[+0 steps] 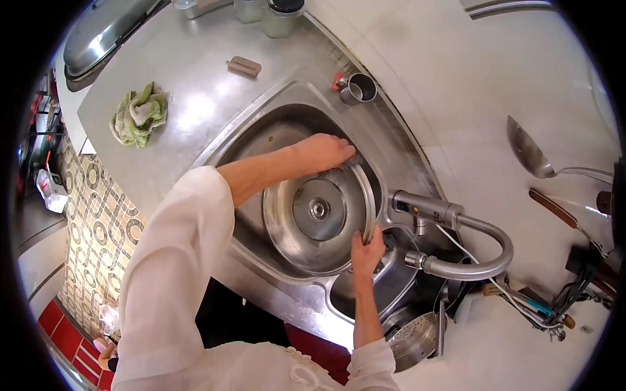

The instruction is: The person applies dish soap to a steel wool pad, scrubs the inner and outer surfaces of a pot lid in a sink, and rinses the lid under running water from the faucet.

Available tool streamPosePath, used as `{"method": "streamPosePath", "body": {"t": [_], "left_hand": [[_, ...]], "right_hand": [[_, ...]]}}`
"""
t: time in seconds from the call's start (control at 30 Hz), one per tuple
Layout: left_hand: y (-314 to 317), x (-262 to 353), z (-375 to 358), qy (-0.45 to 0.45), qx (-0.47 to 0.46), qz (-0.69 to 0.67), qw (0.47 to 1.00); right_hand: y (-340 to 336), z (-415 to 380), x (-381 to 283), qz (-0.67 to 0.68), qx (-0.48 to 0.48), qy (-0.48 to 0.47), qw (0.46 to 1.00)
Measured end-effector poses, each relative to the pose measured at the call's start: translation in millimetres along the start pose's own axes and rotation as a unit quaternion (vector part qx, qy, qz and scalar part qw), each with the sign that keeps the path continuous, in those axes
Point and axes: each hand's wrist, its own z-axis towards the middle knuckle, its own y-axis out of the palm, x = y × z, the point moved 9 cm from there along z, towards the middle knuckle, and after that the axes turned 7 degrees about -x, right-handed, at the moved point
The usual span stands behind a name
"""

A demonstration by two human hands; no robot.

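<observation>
A wide, round steel lid with a bright rim and a round fitting at its middle lies tilted inside the sink's larger basin. My right hand grips its rim at the near right, thumb on the inner side. Over the rim's far side, my left hand is closed, fingers curled down. Something greyish shows beneath those fingers, too small and blurred to name. Right of my hands stands the curved metal tap, its spout hanging above the smaller basin.
A green-and-white cloth and a brown flat piece lie on the steel counter. A metal cup stands behind the sink. A colander sits at lower right. A ladle and several utensils line the right side.
</observation>
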Motion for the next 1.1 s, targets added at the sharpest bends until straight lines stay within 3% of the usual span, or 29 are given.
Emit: {"method": "streamPosePath", "body": {"t": [0.07, 0.13, 0.27, 0.33, 0.4, 0.53, 0.6, 0.67, 0.7, 0.77, 0.87, 0.9, 0.97, 1.1], "left_hand": [[-3.9, 28.3, 9.0, 0.042, 0.014, 0.017, 0.999], [-2.1, 84.6, 14.3, 0.166, -0.009, 0.033, 0.986], [5.3, 93.9, 10.3, 0.236, -0.056, 0.085, 0.966], [-6.1, 28.6, 15.4, 0.106, 0.010, 0.009, 0.994], [0.5, -18.9, 0.5, -0.021, 0.018, 0.002, 1.000], [2.9, -32.0, -11.4, -0.093, 0.034, 0.018, 0.995], [-9.1, 30.1, 12.4, 0.072, 0.003, 0.006, 0.997], [2.3, 97.0, 19.6, 0.229, -0.014, 0.076, 0.970], [-0.8, 96.4, 16.8, 0.226, -0.013, 0.080, 0.971], [-7.7, 89.4, 16.0, 0.191, -0.016, 0.047, 0.980], [5.4, -32.3, -5.0, -0.077, -0.024, -0.024, 0.996], [5.4, -52.4, -26.2, -0.152, -0.079, -0.035, 0.985], [15.1, -73.6, -47.3, -0.213, -0.063, -0.039, 0.974], [3.6, -71.0, -44.0, -0.137, -0.005, -0.085, 0.987]], "right_hand": [[6.7, 13.7, -5.2, -0.036, -0.036, -0.001, 0.999], [16.4, 22.0, 14.4, -0.043, -0.053, -0.012, 0.998], [15.3, 21.9, -9.0, -0.025, -0.056, -0.034, 0.998], [7.9, 21.3, -9.2, -0.035, -0.057, -0.031, 0.997], [4.5, 26.7, -16.6, -0.043, -0.060, -0.037, 0.997], [12.2, 24.0, -9.8, -0.011, -0.071, -0.015, 0.997], [12.7, 22.9, -4.5, -0.026, -0.066, -0.027, 0.997], [20.7, 26.1, -5.1, -0.075, -0.090, -0.029, 0.993], [22.3, 26.1, -7.8, -0.074, -0.092, -0.034, 0.993], [12.0, 16.4, -10.3, -0.052, -0.073, -0.037, 0.995], [-1.1, 5.5, -7.3, -0.046, -0.027, -0.024, 0.998], [0.4, 2.1, -5.5, -0.040, -0.029, -0.019, 0.999], [5.4, 8.2, -7.9, -0.053, -0.055, -0.011, 0.997], [12.1, 17.4, -5.8, -0.044, -0.083, -0.016, 0.995]]}}
